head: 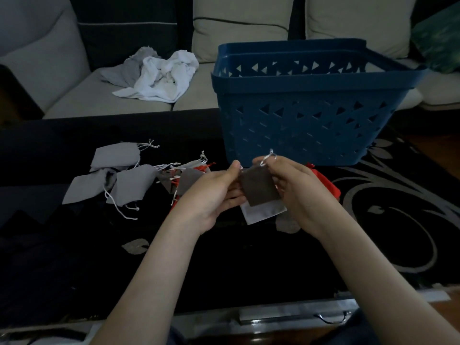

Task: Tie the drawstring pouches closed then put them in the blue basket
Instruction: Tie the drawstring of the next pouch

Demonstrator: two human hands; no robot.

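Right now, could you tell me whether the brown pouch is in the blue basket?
Out: left hand and right hand hold the brown pouch in front of the blue basket.
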